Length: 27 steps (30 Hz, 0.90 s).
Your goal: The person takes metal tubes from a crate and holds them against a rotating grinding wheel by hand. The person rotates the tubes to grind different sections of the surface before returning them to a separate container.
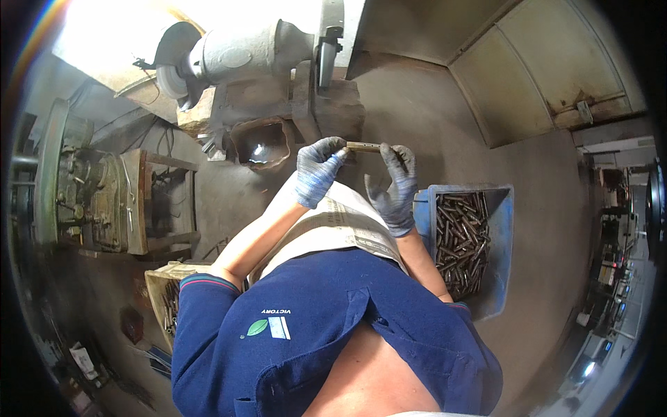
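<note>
A short, slim metal rod (363, 146), brownish with small marks or holes along its side, lies level between my two hands in front of the apron. My left hand (318, 170), in a grey and blue knit glove, pinches its left end. At the other end, gloved fingers of my right hand (396, 187) close on the rod's tip, while one finger stands apart lower down. Beside my right forearm, a blue plastic bin (508, 236) holds a heap of similar dark metal rods (461, 240). My fingers hide both ends of the held rod.
Ahead stands a bench grinder (240, 54) with a wheel (171, 82) on its left; below it hangs a dark open container (240, 142). A green machine (90, 187) on a wooden stand is at left. A pale crate (158, 292) with metal pieces sits by my left elbow. Cabinet panels (535, 69) rise far right.
</note>
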### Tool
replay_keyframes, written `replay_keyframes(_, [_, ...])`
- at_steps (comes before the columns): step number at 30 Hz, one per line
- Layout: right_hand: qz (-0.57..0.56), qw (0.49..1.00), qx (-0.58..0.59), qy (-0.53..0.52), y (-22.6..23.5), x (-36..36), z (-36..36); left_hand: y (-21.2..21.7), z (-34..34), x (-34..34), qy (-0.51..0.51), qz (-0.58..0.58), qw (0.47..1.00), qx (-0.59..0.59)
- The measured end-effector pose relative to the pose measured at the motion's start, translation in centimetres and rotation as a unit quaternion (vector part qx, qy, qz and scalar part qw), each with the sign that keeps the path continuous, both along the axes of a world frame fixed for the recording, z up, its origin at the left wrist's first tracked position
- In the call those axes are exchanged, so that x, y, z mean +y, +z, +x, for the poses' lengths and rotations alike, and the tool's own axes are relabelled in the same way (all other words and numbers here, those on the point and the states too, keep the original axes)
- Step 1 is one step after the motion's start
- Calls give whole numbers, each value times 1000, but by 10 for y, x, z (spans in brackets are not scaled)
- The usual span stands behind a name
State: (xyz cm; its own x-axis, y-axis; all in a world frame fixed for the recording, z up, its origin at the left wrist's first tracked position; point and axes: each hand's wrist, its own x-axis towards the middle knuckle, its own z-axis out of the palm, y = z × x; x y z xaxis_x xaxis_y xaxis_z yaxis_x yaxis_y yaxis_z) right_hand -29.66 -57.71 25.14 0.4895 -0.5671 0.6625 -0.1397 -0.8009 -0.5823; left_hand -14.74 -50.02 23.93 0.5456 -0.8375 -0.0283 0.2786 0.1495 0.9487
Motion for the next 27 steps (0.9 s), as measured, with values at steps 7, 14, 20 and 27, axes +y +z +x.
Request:
replay_keyframes(7, [38,998,15,45,-2,6,32,1,5,14,62,42,991,-113])
replay_keyframes(14, [78,993,-12,87,-6,-1,40,6,18,12,74,28,995,-66])
replay_keyframes(20, [197,979,-36,48,1,-16,0,-4,18,-2,-37,63,987,-143])
replay_keyframes(27, [229,938,-129,-228,-39,-11,-133,-54,5,-28,-292,75,948,-103])
